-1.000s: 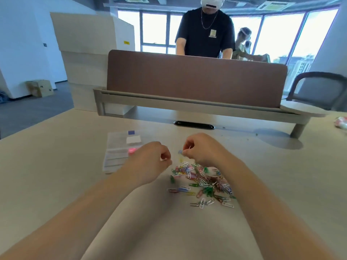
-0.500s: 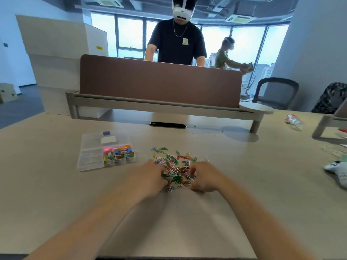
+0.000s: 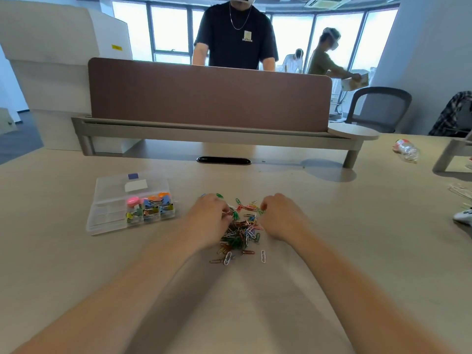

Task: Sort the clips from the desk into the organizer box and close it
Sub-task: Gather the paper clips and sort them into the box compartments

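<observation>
Curled fingers of the left hand (image 3: 209,221) and the right hand (image 3: 281,217) pressed against opposite sides of a heap of coloured paper clips (image 3: 240,235) in the middle of the desk (image 3: 357,238); whether either hand actually gripped any clips could not be made out. A few stray clips lay toward the near edge. The clear organizer box (image 3: 109,213) sat left of the heap, apart from it, with coloured binder clips (image 3: 150,209) in its right-hand compartments. Along the far edge stood a brown divider panel (image 3: 209,95), a person in a black T-shirt (image 3: 235,34) behind it. A crushed plastic bottle (image 3: 406,150) lay toward the right edge.
</observation>
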The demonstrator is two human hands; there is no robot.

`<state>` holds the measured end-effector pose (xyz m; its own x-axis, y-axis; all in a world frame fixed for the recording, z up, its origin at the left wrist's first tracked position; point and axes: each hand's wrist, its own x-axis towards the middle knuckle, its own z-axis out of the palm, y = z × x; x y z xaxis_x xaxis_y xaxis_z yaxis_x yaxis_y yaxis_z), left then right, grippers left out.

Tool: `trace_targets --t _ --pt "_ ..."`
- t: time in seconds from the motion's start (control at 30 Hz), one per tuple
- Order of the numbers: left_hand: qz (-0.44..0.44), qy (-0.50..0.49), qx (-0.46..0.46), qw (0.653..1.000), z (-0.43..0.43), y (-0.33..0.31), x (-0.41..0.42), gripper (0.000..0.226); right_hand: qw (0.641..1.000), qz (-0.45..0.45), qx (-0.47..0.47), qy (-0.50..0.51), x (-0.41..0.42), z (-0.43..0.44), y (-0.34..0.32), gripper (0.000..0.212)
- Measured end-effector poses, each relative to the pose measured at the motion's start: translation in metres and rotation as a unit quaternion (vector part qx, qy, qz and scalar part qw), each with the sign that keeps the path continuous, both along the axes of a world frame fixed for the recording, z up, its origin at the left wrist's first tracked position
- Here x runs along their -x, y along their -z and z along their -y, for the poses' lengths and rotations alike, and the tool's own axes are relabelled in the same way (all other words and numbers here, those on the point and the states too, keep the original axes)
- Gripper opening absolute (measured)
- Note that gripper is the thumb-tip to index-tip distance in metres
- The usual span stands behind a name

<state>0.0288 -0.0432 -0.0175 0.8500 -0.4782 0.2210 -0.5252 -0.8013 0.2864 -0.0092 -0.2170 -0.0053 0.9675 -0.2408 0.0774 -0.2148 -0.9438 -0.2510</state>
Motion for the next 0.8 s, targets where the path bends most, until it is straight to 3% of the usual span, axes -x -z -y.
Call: trace_targets --t 0.1,0.23,0.37,0.47,0.67,0.73,0.8 --pt "-0.051 -0.009 -0.043 0.998 0.002 0.003 -0.018 0.05 0.996 -0.076 0.02 0.048 -0.013 0.008 -0.002 0.04" --pt "-0.119 -0.005 -0.054 0.991 0.006 0.013 -0.032 0.051 0.994 -0.103 -0.019 0.041 -0.026 0.003 0.002 0.017" --pt "-0.102 0.037 -0.01 0.994 0.012 0.017 -0.023 0.028 0.996 -0.081 -0.044 -0.015 -0.028 -0.013 0.007 0.018" --pt "-0.107 0.044 0.026 0.993 0.012 0.016 -0.012 0.022 0.995 -0.058 -0.068 -0.048 -0.021 -0.017 0.007 0.033" --pt "-0.051 0.056 0.07 0.995 -0.001 0.004 0.004 0.029 0.989 0.003 -0.127 -0.079 0.007 -0.01 -0.006 0.038" --pt "-0.032 0.056 0.039 0.997 -0.008 -0.001 0.006 0.031 0.992 0.005 -0.099 -0.081 0.012 -0.007 -0.008 0.035" --pt "-0.047 0.035 -0.032 0.998 -0.014 -0.009 0.007 0.053 0.995 -0.047 -0.036 -0.078 0.013 -0.006 -0.009 0.053"
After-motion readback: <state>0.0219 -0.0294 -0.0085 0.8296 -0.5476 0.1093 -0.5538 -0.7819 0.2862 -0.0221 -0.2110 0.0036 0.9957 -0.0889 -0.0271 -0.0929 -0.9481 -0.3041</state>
